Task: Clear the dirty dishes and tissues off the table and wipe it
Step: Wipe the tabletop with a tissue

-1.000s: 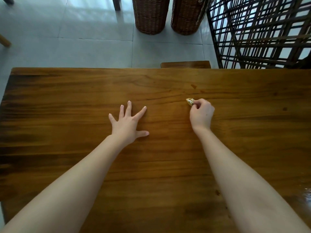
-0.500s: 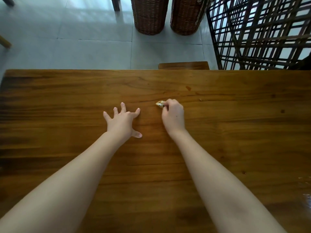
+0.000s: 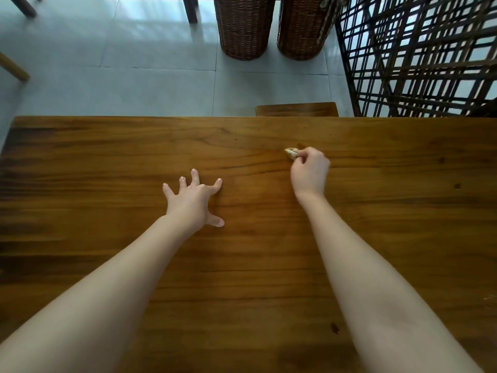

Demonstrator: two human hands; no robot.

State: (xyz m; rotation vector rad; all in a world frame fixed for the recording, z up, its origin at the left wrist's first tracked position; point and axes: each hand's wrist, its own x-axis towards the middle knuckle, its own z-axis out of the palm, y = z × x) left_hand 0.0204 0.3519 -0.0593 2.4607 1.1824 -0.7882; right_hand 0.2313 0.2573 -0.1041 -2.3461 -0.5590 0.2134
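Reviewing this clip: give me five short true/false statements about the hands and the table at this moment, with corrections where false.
1. The right hand pinches a small crumpled whitish wad. True.
2. The left hand grips a plate. False: it rests spread on the brown wooden table, holding nothing.
3. Dirty dishes stand on the table. False: none are in view.
4. Two tall woven wicker baskets stand on the floor beyond the table. True.
5. A small dark spot marks the wood beside the right forearm. True.

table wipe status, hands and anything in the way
Left hand spread on table. Right hand pinches small pale wad at the wood. Dark spot toward the near edge.
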